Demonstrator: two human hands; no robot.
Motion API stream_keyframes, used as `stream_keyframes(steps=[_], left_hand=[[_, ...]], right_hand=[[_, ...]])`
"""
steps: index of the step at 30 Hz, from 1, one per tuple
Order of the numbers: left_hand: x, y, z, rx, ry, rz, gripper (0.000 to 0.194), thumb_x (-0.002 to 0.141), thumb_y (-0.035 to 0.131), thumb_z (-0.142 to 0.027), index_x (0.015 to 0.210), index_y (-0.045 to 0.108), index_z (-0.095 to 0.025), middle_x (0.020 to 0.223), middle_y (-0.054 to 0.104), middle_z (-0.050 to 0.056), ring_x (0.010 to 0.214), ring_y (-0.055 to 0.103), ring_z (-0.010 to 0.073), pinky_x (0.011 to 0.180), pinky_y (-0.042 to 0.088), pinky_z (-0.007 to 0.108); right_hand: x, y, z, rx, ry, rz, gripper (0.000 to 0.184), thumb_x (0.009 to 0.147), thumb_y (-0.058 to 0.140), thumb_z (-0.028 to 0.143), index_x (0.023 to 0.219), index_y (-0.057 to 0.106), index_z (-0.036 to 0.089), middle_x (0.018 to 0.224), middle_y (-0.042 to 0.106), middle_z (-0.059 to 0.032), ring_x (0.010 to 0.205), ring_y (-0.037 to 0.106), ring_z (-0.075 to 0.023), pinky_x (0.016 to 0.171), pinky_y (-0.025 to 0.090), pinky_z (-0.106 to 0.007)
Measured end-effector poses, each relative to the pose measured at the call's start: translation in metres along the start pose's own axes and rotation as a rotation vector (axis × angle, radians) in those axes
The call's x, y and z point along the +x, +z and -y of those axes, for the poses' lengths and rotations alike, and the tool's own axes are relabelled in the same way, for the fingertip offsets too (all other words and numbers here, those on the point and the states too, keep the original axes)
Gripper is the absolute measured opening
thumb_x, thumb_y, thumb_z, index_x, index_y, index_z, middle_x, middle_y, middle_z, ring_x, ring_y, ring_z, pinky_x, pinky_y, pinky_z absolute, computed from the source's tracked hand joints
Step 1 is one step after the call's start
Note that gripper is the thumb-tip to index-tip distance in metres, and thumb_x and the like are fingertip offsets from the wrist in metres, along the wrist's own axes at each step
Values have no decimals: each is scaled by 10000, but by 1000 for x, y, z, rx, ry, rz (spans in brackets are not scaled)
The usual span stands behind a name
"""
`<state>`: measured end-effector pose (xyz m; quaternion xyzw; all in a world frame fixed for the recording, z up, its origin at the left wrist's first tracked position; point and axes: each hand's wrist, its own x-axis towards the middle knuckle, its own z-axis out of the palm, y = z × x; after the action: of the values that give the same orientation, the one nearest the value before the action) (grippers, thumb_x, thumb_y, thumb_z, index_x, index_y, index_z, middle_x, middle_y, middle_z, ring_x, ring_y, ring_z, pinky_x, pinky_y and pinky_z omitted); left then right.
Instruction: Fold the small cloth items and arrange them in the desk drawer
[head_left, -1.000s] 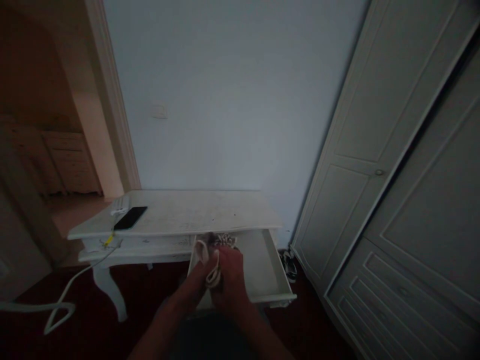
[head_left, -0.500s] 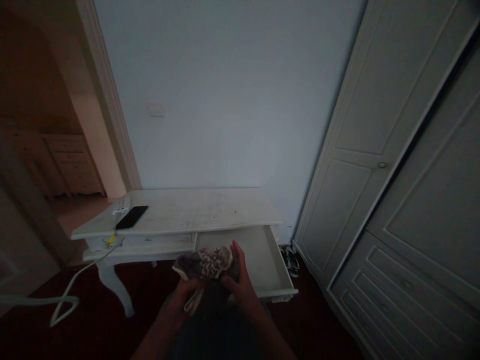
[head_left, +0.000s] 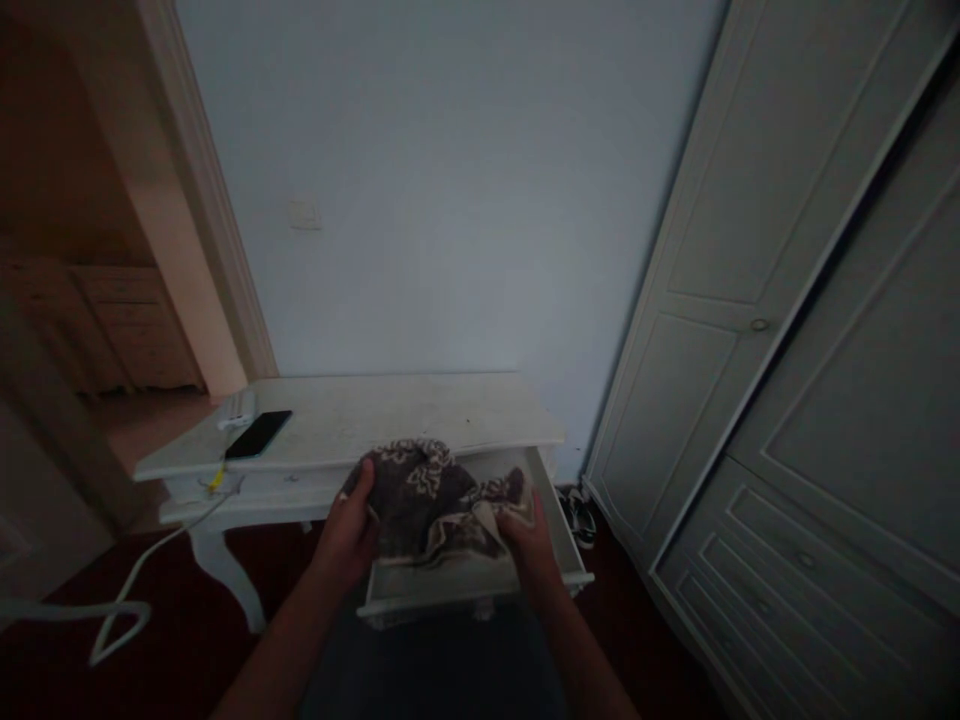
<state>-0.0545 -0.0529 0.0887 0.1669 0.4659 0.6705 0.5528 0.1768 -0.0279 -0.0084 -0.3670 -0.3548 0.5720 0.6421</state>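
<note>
A crumpled dark brown towel [head_left: 416, 500] with a cream pattern and pale edging is spread between my hands over the open drawer [head_left: 427, 590]. My left hand [head_left: 356, 525] is closed on its left edge, thumb on top. At the towel's right end, my right hand [head_left: 529, 535] grips a bunched fold. The towel hides much of the drawer's inside; its right side wall [head_left: 559, 510] shows beyond my right hand.
The white table [head_left: 322, 410] holds a dark phone [head_left: 259, 435] and a white device [head_left: 238, 410] at its left. A white cable [head_left: 139, 570] hangs in front. Shoes [head_left: 577, 515] lie between table and wardrobe [head_left: 686, 380]. The floor is dark red.
The towel was bunched up in both hands. My hands have moved apart, and the towel has opened out over the drawer.
</note>
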Motion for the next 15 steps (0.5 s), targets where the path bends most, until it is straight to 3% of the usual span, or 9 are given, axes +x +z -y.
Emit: stream_keyframes(steps=[3,5,8,11,13,15], left_hand=[[-3,16,-20,-28,8,88,237,1033,630,-313,1204,732,-184,987,831,92,908,810,233,890,664,399],[-2,25,-28,-44,-7,116,236,1038,616,-321,1173,740,-173,979,826,102,874,807,232,889,658,400],[2,34,-33,68,58,99,284,1019,636,-403,1127,744,-164,951,819,99,862,790,239,890,639,400],[4,42,-37,497,408,211,352,977,650,-513,1031,768,-186,986,815,89,938,760,251,923,594,366],[0,50,-43,869,689,347,363,1008,566,-514,1021,774,-217,1031,811,77,979,740,251,940,556,339],[-8,62,-52,1194,889,373,329,1037,489,-422,1084,759,-240,1046,804,66,987,733,252,931,527,324]], right_hand=[[8,-8,-3,51,149,-5,969,688,841,515,1523,429,247,1137,749,-86,1020,735,-317,836,597,-438],[11,-7,-3,-55,169,-36,980,686,835,580,1513,443,232,1159,734,-111,1060,726,-339,860,591,-460],[5,4,-1,-341,-24,-137,896,733,798,673,1455,530,215,1358,656,-171,1287,622,-364,1056,507,-503],[-14,28,8,-487,-309,-34,806,876,671,694,1511,509,224,1558,531,-160,1471,459,-342,1218,356,-497],[-28,49,18,-553,-379,147,898,864,735,633,1601,412,235,1563,539,-145,1453,481,-351,1220,358,-496],[-38,72,30,-622,-392,251,1015,810,824,548,1647,345,229,1545,560,-146,1422,509,-374,1200,384,-503]])
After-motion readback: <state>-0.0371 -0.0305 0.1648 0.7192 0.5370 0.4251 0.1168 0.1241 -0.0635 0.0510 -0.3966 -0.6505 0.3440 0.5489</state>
